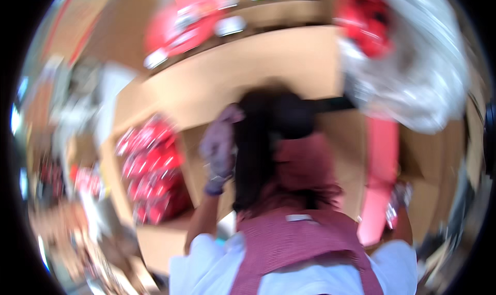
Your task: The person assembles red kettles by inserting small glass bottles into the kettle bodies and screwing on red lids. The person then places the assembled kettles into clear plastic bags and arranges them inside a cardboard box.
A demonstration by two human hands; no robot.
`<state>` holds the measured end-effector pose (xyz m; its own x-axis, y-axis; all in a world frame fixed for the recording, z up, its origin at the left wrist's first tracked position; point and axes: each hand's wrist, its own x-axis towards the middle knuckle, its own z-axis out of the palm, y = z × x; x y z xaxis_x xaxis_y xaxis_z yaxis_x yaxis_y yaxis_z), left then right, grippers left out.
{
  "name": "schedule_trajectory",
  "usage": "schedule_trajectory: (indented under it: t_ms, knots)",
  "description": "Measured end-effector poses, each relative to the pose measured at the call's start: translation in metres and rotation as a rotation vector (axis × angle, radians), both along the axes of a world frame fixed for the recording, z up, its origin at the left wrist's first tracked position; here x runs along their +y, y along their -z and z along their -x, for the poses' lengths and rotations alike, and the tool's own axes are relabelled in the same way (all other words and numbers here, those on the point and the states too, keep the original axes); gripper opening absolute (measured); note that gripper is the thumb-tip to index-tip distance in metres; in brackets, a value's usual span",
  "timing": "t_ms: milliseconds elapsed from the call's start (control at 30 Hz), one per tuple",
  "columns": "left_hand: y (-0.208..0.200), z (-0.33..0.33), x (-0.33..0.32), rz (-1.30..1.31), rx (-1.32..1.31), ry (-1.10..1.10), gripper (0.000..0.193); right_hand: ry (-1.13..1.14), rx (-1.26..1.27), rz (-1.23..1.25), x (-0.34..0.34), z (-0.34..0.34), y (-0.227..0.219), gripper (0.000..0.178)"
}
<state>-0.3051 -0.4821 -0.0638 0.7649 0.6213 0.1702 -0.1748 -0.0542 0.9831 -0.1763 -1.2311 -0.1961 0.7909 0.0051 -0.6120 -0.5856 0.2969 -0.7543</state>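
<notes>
My left hand (219, 142), in a greyish-purple glove, is raised beside a long black shape (253, 145) in the middle of the view. Its fingers are smeared by motion, and whether it touches the black shape I cannot tell. Left of it, several red items in clear wrap (154, 171) are stacked in a cardboard box (121, 191). My right forearm (403, 228) reaches up on the right, beside a long pinkish-red strip (381, 176). A blurred, shiny greyish patch (400, 197) lies at its end, so the right hand's fingers cannot be made out.
Cardboard panels (258, 60) stand in front. Beyond them are a red round item (186, 21) and several white-topped pieces (231, 25). A big clear plastic bag (413, 62) hangs at the upper right, near a red bundle (364, 18). Blurred goods fill the far left.
</notes>
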Motion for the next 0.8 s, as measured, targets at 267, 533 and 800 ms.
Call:
schedule_trajectory:
  t_ms: [267, 533, 800]
  knots:
    - [0.117, 0.240, 0.207, -0.463, 0.862, -0.700, 0.051, -0.757, -0.081, 1.486, 0.091, -0.073, -0.019, 0.027]
    - [0.147, 0.239, 0.321, -0.460, 1.551, -0.491, 0.092, -0.967, -0.220, 1.602, 0.232, -0.101, -0.130, 0.029]
    - [0.052, 0.272, 0.234, 0.131, 0.384, -0.978, 0.071, -0.944, -1.238, 1.016, 0.552, -0.030, -0.201, 0.040]
